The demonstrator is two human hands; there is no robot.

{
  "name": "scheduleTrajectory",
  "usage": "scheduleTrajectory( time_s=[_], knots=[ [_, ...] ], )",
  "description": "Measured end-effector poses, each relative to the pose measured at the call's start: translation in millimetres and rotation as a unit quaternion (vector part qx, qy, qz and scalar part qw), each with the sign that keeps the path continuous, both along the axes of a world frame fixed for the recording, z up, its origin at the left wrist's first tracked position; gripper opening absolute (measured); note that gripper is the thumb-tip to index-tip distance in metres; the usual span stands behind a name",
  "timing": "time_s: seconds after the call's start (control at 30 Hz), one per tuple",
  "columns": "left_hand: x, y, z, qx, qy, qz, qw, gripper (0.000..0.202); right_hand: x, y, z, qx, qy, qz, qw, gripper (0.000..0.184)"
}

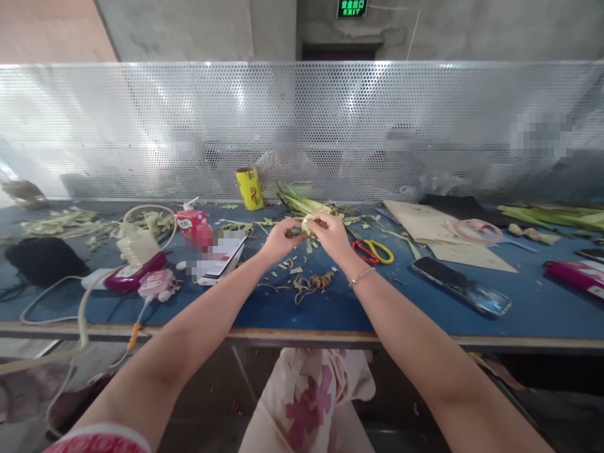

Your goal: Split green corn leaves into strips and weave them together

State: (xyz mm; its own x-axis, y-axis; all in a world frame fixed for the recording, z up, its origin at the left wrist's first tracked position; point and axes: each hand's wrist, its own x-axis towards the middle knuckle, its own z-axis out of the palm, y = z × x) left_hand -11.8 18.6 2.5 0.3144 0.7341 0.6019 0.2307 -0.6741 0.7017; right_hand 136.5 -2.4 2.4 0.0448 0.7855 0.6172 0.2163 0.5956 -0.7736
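Head: two hands (282, 238) (331, 233) holding one pale bundle (306, 224).

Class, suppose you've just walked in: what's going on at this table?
A person is working with bare hands at a blue table. The left hand and right hand meet around a small pale piece, its details partly hidden by fingers. Long green leaves lie just beyond, tangled twine nearer the person, and scissors right of the hands.

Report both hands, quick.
Left hand: closed, holding a small pale-green plant piece.
Right hand: closed, apparently pinching the same piece.
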Motion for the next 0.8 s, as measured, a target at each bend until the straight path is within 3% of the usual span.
scheduleTrajectory(
  time_s=[0.13,0.27,0.4,0.53,0.63,0.8],
  knots=[
    [-1.3,-3.1,1.6,-0.034,-0.014,-0.024,0.999,0.016,1.2,6.2,-2.9,0.045,0.024,-0.017,0.999,0.026],
    [-2.6,-5.4,2.7,-0.003,-0.034,-0.038,0.999,0.022,3.2,6.1,-1.6,0.103,0.045,-0.039,0.993,0.021],
    [-1.5,-6.0,2.1,0.011,-0.045,-0.068,0.997,0.034,2.8,-4.2,3.8,0.134,0.006,-0.027,0.991,0.015],
    [0.3,-4.9,0.4,0.018,-0.029,-0.105,0.994,0.022,-0.1,-13.0,6.8,0.139,-0.029,0.008,0.99,0.011],
    [1.5,-3.8,-1.0,0.03,-0.012,-0.092,0.995,0.014,-1.8,-13.6,5.7,0.133,-0.002,0.017,0.991,0.01],
    [5.6,-5.7,-5.0,0.031,0.0,-0.09,0.995,0.025,-2.8,-7.4,2.2,0.058,0.049,0.039,0.996,0.018]
  ],
)
